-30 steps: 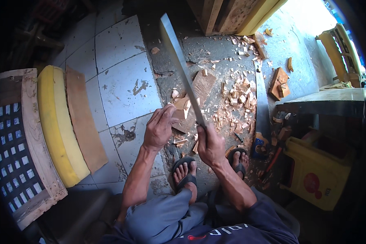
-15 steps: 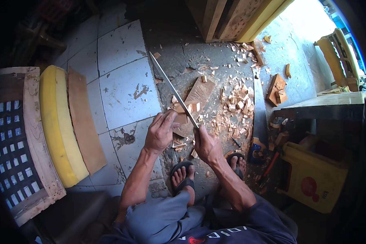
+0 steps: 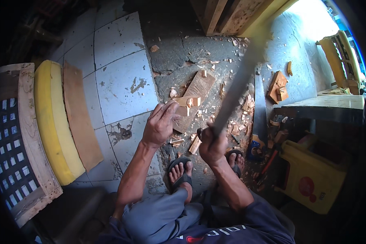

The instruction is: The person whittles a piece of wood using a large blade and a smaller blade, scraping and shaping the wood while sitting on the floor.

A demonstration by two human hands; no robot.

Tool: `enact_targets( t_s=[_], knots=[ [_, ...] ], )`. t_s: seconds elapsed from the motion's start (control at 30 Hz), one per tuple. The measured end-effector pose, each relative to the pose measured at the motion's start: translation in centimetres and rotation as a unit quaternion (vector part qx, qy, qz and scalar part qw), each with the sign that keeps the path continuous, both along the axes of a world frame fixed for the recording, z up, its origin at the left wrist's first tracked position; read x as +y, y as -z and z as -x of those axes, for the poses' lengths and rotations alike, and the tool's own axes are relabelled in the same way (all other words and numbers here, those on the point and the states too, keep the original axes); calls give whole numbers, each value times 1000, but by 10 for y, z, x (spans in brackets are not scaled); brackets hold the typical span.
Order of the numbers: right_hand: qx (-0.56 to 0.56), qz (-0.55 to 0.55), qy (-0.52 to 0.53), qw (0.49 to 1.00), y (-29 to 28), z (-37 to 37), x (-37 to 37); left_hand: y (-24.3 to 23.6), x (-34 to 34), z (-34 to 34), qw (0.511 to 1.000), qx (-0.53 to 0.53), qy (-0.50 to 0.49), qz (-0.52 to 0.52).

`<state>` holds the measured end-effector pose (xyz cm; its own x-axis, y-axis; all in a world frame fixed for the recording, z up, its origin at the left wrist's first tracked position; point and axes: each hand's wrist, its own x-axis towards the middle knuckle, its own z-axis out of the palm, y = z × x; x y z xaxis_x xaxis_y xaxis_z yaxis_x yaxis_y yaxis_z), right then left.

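My right hand (image 3: 213,145) is closed around the handle of a machete (image 3: 236,91). Its long grey blade is smeared by motion and points up and to the right. Held in the fingers of my left hand (image 3: 160,124) is a small light-brown wood piece (image 3: 188,101), notched at its right end. That piece is over a flat wooden board (image 3: 200,84) lying at a slant on the floor; whether they touch I cannot tell. The machete is away from the wood piece.
Wood chips (image 3: 235,124) litter the concrete around my sandalled feet. On the right are a handsaw (image 3: 259,110), a cut wood block (image 3: 277,87), a low table (image 3: 325,103) and a yellow crate (image 3: 309,175). A yellow curved piece (image 3: 55,126) stands on the left.
The machete has swung from pointing up-left across the wood piece to pointing up-right, apart from it. My right hand has shifted slightly right; my left hand keeps its hold.
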<state>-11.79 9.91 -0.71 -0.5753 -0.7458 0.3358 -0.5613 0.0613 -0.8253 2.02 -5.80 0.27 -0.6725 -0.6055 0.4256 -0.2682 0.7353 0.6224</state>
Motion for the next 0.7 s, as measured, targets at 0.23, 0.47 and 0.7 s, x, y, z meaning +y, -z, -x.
enact_targets(
  t_s=[0.23,0.47,0.7],
  knots=[
    [-176,-326,-115,922,-7,4,-14,6,10,-13,1000,-8,-6,-17],
    [32,-317,-87,944,16,1,0,2,9,-7,1000,-12,2,11],
    [-127,-176,-80,973,-14,-4,-2,-1,7,-13,999,-31,7,13]
  ],
)
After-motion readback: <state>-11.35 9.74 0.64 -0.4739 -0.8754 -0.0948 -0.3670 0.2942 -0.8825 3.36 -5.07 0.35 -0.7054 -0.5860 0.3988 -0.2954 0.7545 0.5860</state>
